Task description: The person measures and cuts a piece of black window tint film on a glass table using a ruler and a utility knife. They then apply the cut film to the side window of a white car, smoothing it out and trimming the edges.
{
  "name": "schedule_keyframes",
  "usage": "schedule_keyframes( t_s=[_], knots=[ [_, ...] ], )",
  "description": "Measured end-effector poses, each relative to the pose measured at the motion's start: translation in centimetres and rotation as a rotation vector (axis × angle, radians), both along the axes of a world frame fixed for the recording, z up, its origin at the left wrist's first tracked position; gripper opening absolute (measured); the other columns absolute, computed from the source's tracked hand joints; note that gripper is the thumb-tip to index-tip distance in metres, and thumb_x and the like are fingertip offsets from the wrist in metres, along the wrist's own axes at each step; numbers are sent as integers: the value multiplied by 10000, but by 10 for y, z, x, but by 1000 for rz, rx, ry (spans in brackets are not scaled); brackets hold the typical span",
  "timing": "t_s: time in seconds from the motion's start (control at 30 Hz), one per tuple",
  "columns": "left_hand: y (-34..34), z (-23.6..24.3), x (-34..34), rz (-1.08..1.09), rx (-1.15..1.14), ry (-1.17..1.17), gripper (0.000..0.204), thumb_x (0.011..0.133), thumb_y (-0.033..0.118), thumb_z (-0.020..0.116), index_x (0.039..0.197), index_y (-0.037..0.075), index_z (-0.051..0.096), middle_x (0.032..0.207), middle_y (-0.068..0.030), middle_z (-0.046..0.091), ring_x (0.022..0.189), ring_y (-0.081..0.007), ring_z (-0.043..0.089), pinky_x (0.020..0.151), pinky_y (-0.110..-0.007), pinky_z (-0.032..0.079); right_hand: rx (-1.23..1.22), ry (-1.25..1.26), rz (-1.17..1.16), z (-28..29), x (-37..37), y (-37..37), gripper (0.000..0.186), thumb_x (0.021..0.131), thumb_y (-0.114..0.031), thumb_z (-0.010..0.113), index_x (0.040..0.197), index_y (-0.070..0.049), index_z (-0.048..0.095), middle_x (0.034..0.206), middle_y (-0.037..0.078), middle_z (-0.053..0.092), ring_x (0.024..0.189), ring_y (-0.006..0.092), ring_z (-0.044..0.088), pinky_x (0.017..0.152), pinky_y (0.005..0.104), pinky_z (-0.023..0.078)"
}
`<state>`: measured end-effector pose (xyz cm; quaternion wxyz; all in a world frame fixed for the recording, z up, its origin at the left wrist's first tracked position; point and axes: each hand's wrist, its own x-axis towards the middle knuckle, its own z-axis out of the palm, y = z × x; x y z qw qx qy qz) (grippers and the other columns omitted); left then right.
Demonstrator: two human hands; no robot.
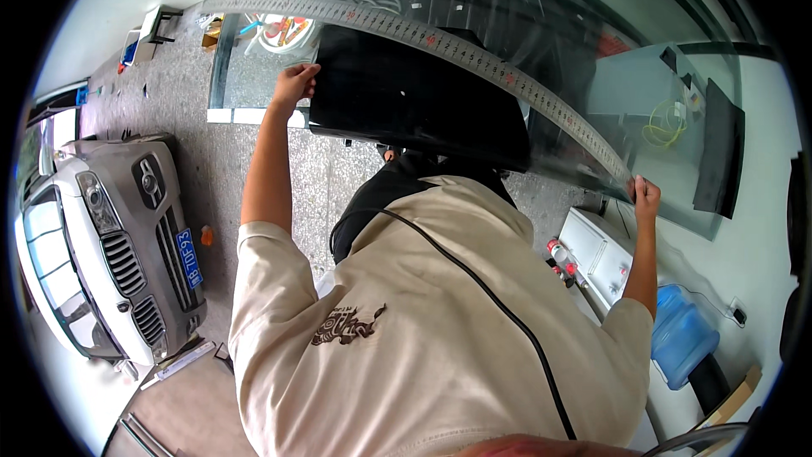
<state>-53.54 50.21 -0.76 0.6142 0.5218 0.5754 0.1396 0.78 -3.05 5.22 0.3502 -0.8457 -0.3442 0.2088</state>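
Note:
A wide glossy black sheet [414, 89] lies on the glass tabletop [249, 85], its near edge curving along the table's front. My left hand [296, 85] is closed in a pinch at the sheet's left edge. Across the glass, beyond most of the sheet, a long steel ruler [474, 55] runs from far left to near right. My right hand [644, 191] is closed beside the ruler's near right end, by the table's front edge; what its fingers pinch there cannot be made out.
Under the glass are a round white container [283, 41] of tools and a coiled yellow cord [664, 129]. A dark strip [719, 152] lies at the right end. A white cabinet [592, 250] and blue water jug [683, 334] stand at right; a parked car [118, 245] at left.

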Motion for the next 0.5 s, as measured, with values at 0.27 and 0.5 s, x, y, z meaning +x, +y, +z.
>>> schedule_keyframes(
  t_s=[0.27,0.5],
  knots=[
    [-13,5,11,54,171,54,197,850,200,679,928,30,620,629,-20,557,441,-87,498,411,-219,413,-9,92,-21,-14,-2,-4,430,959,-209,508,564,-51,444,520,-36,413,473,47,326,457,240,267],
    [-17,10,18,71,226,85,188,852,185,673,925,20,618,630,-32,566,439,-90,502,405,-225,415,-44,45,-4,-11,-14,7,450,957,-266,523,561,-60,463,513,-44,416,471,45,329,446,247,256]
  ],
)
